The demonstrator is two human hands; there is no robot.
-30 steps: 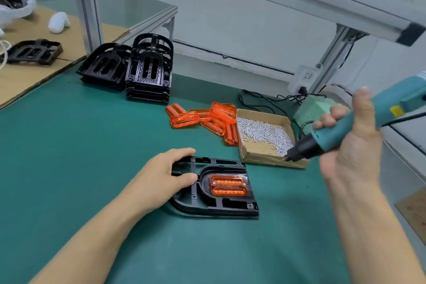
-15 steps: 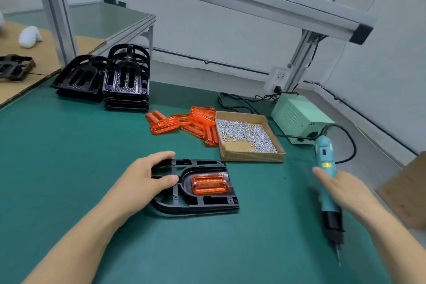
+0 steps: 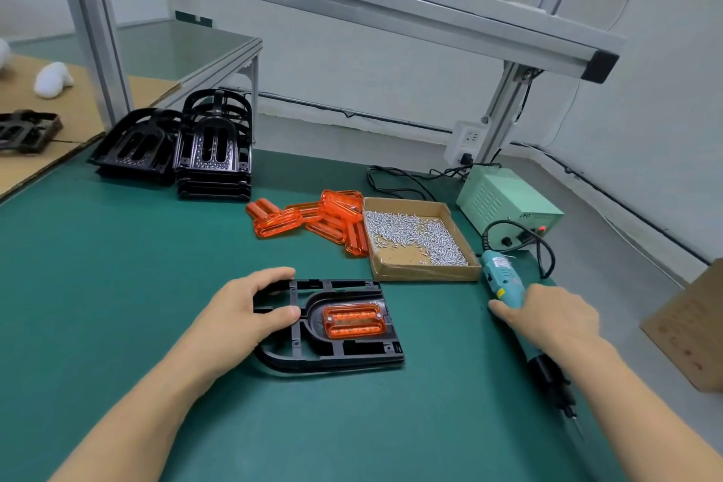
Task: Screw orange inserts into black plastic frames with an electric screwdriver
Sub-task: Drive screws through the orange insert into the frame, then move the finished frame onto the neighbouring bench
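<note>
One black frame (image 3: 328,329) with one orange insert (image 3: 352,320), two frame stacks (image 3: 176,151), one screwdriver (image 3: 508,286), one screw box (image 3: 422,274)

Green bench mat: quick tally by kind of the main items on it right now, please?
Black plastic frame holding a seated orange insert, held by the left hand: 1
Stacks of black plastic frames: 2
Pile of loose orange inserts: 1
Cardboard tray of silver screws: 1
Teal electric screwdriver: 1
Pale green power box: 1
Total: 7
</note>
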